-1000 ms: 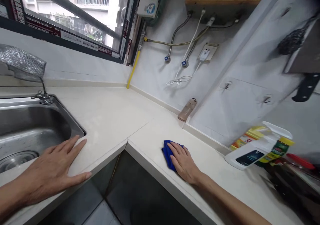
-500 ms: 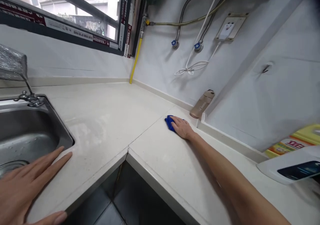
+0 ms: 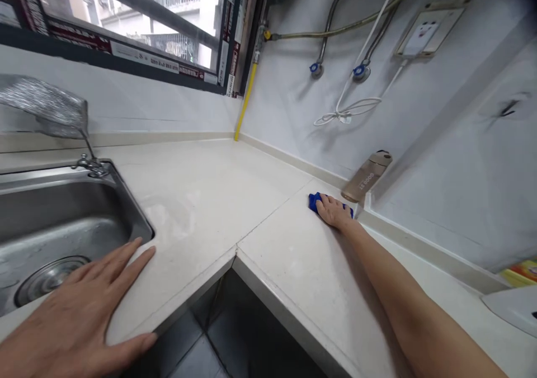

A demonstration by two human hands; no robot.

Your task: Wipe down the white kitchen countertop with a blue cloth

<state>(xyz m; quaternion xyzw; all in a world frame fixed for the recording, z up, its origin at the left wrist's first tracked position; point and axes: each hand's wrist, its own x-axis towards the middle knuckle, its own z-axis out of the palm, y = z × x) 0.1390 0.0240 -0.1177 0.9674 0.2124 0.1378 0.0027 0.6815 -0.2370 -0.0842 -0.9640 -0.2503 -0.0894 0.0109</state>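
Note:
My right hand (image 3: 334,212) presses flat on a small blue cloth (image 3: 314,201) on the cream countertop (image 3: 210,199), arm stretched out towards the back wall. The cloth lies just left of a tan bottle (image 3: 366,176) that leans against the wall ledge. My left hand (image 3: 79,316) rests palm down, fingers apart, on the counter's front edge beside the steel sink (image 3: 54,227). It holds nothing.
A tap (image 3: 90,162) stands behind the sink under a foil-covered piece (image 3: 46,107). A yellow pipe (image 3: 245,101) runs down the corner. Hoses, a coiled white cable (image 3: 348,109) and a socket hang on the wall. A white bottle (image 3: 514,308) lies at the far right.
My right hand has slid the blue cloth away from the front edge to the back of the counter, up to the tan bottle. The view has shifted; my left hand stays on the counter.

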